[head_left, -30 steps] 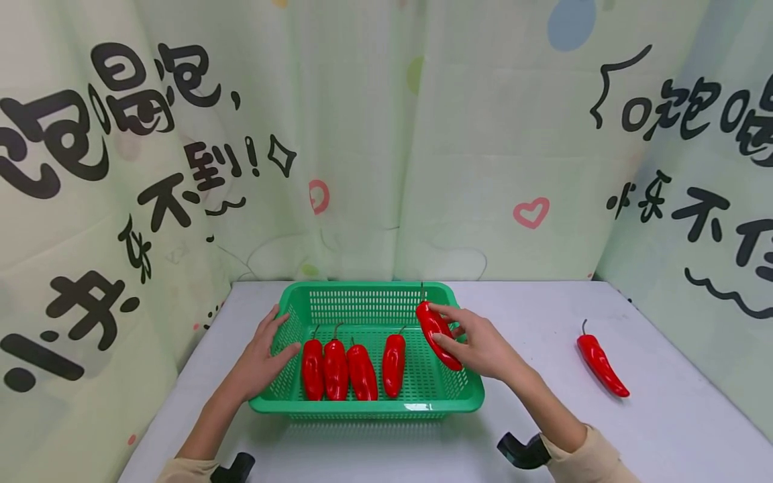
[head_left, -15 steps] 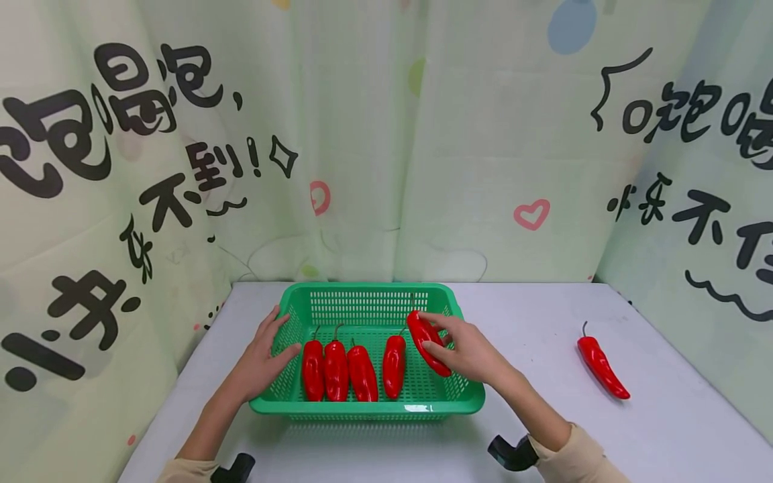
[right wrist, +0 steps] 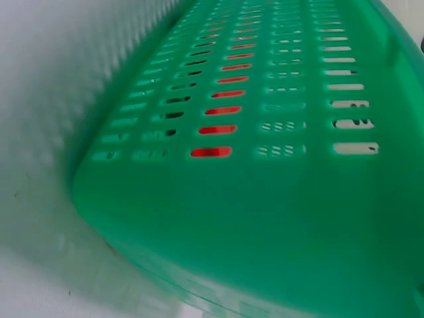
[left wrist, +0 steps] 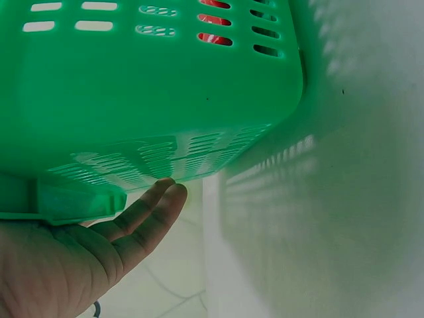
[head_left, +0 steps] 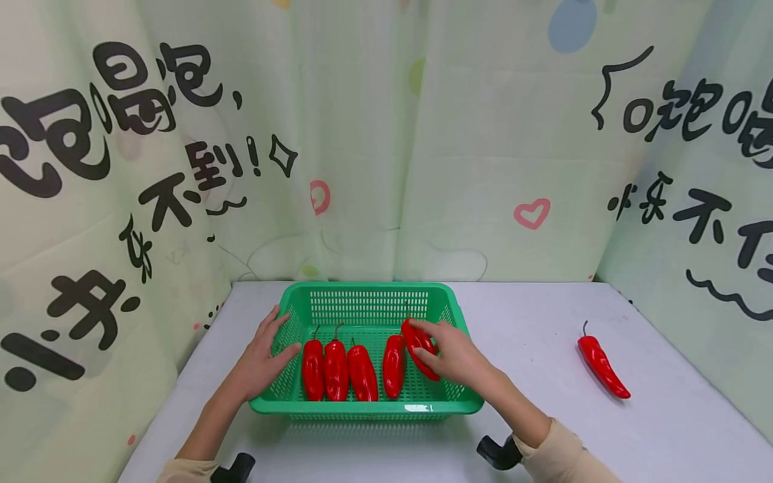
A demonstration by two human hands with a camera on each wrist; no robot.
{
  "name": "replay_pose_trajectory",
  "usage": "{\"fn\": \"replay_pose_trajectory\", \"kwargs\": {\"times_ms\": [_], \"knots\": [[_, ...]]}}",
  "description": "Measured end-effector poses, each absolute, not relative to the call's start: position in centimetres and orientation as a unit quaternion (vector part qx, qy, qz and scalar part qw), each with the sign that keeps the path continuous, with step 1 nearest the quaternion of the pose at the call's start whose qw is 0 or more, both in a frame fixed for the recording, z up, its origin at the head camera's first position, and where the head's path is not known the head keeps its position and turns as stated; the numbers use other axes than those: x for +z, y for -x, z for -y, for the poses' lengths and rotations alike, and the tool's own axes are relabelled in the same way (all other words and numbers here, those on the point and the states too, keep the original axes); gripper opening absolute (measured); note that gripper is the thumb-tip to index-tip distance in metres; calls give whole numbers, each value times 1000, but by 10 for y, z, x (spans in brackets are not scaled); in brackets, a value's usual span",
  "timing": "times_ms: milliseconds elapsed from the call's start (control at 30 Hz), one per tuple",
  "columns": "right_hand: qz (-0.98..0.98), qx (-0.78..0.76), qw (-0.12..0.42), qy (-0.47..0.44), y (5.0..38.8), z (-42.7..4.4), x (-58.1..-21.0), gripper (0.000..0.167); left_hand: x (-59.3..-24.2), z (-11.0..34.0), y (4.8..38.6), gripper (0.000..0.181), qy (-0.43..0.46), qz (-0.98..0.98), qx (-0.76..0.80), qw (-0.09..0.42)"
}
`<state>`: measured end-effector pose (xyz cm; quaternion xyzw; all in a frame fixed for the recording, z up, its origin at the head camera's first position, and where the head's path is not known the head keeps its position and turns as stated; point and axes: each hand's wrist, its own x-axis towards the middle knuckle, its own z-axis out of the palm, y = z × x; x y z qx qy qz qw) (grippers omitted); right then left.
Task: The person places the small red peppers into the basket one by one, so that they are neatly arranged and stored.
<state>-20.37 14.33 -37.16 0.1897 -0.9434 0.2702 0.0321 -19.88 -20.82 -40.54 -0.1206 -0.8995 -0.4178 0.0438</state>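
Note:
A green plastic basket (head_left: 362, 407) stands on the table with several red chili peppers in it. My right hand (head_left: 453, 352) reaches over its right side and holds a red chili pepper (head_left: 413, 341), stem upward and tilted, inside the basket. Just left of it lies another pepper (head_left: 394, 367). At the basket's left side, my left hand (head_left: 264, 359) holds the rim, thumb inside; the left wrist view shows its fingers (left wrist: 149, 228) along the outer wall. The right wrist view shows the slotted basket wall (right wrist: 232, 218), with red through the slots; the right hand is out of that view.
One more red chili pepper (head_left: 604, 367) lies on the white table (head_left: 543, 335), right of the basket. A printed curtain (head_left: 459, 147) encloses the table's back and sides. Black curved mounts (head_left: 500, 453) sit at both wrists.
My right hand has moved left and slightly toward me with the chili pepper, bringing it down close beside the nearest pepper in the basket. The left hand and basket stay put.

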Motion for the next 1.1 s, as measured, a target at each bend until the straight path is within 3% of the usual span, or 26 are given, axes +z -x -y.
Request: {"fn": "replay_pose_trajectory", "kwargs": {"times_ms": [1100], "knots": [[941,238,-19,-238,204,-129,-390,50,-404,208,200,70,113,901,-419,28]]}}
